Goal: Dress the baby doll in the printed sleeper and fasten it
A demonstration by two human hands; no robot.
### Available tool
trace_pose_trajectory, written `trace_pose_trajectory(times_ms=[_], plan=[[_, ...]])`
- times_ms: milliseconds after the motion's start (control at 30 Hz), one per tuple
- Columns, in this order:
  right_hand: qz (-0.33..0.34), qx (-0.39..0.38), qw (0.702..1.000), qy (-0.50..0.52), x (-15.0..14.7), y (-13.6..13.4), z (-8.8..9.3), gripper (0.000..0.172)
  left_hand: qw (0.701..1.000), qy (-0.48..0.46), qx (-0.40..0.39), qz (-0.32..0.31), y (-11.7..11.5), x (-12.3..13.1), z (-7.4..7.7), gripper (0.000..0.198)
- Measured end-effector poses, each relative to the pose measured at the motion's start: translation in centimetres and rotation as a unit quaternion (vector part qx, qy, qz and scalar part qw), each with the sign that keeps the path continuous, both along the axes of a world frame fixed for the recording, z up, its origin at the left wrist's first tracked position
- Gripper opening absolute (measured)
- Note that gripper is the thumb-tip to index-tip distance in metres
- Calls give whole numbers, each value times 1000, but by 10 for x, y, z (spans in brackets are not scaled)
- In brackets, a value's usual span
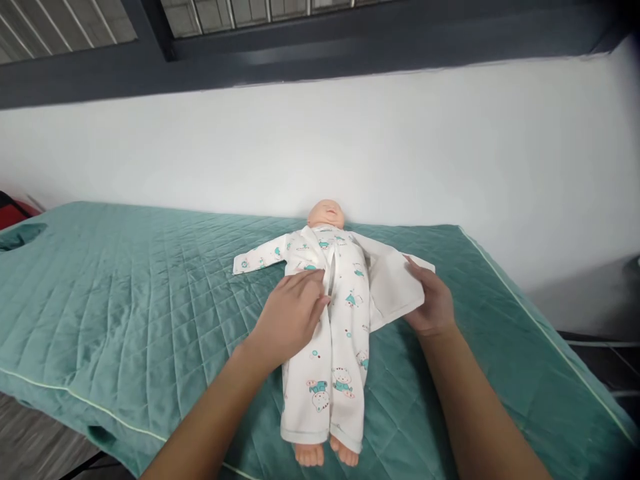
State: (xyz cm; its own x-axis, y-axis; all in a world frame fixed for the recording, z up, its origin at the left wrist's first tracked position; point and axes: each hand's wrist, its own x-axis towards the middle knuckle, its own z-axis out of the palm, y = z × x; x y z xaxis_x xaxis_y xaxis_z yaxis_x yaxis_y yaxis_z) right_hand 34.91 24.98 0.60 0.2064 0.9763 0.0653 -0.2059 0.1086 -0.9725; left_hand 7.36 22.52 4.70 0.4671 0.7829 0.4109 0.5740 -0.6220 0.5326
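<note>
A baby doll [326, 213] lies on its back, its head toward the wall and bare feet toward me. It wears white printed trousers [347, 373] and a matching baby shirt [305, 248] whose front hangs open. My right hand [434, 300] grips the shirt's right-hand front panel and holds it out to the side, plain inner face up. Over the doll's waist, my left hand [293, 313] has its fingers curled at the edge of the other panel; its fingertips are partly hidden. One sleeve stretches out flat to the left, with no doll hand showing at its cuff.
The doll rests on a green quilted bed cover [150, 280] with pale piping along its edges. A white wall [250, 153] stands right behind the bed, below a dark window frame [300, 50]. At the far left are an opening in the cover and a red item [13, 215].
</note>
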Motion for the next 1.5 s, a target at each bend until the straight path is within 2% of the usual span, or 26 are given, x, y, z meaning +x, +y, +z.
trace_pose_trajectory(times_ms=[33,100,167,267,333,433,467,500,533,600,633,667,733,833,967,1100,1200,1400,1500], plan=[[0,2,1000,15,1,0,-1,30,999,22,22,-20,-1,0,-3,15],[1,2,999,35,2,1,0,27,999,2,37,-29,1,-4,-12,21],[-5,3,1000,26,0,5,5,25,998,-66,22,-2,8,-10,-19,27],[-16,21,1000,-10,-13,12,24,21,987,-149,5,64,30,-16,-26,31],[22,53,997,-46,-30,15,42,17,983,-157,-5,92,50,-15,-26,30],[189,73,964,-170,-57,23,68,13,981,-162,-52,98,80,-4,-24,33],[215,67,955,-194,-63,29,74,12,979,-170,-64,88,89,1,-22,33],[205,61,956,-198,-67,36,78,11,978,-180,-71,76,97,7,-20,33],[162,56,967,-189,-69,45,80,11,976,-193,-74,65,105,13,-18,33],[14,39,985,-165,-69,66,77,10,967,-237,-83,48,120,23,-12,31],[-59,23,983,-173,-69,76,73,9,959,-265,-90,38,127,28,-9,29],[-115,4,973,-200,-70,86,67,8,951,-293,-99,25,134,32,-6,29],[-161,-24,941,-295,-75,101,55,13,939,-325,-108,9,147,38,-2,28],[-129,-37,899,-416,-87,108,42,26,949,-298,-89,58,160,43,-3,26],[-85,-50,885,-455,-92,108,38,30,965,-210,-59,142,162,46,-12,18],[-89,-23,890,-446,-87,111,36,15,963,-208,-91,148,157,47,-15,13],[-81,-38,901,-424,-84,113,35,4,955,-227,-132,139,155,46,-14,11],[-75,-56,929,-358,-85,111,36,8,950,-245,-145,130,155,45,-11,10],[-81,-46,938,-334,-85,110,36,12,933,-297,-163,121,160,46,-10,9]])
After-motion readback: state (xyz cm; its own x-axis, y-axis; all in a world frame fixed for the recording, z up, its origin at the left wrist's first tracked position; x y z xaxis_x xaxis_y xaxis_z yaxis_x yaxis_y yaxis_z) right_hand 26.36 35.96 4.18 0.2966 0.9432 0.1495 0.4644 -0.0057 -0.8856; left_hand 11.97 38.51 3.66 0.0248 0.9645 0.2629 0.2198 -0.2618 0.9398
